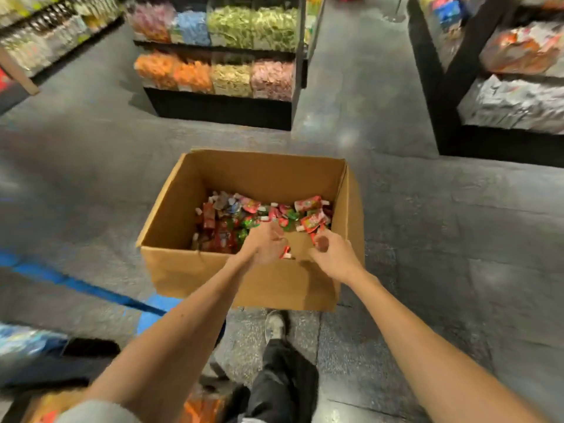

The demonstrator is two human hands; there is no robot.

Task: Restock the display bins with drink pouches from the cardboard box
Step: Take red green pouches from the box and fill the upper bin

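drink pouches in cardboard box on floor | left hand, right hand curled over near side, grasp unclear from blur | pouches likely light, soft, slippery: take by the body

Blurred left hand perhaps half hides a pouch.

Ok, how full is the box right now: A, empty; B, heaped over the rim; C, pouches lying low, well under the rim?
C: the pouches cover only the bottom of the box, and its bare inner walls show above them.
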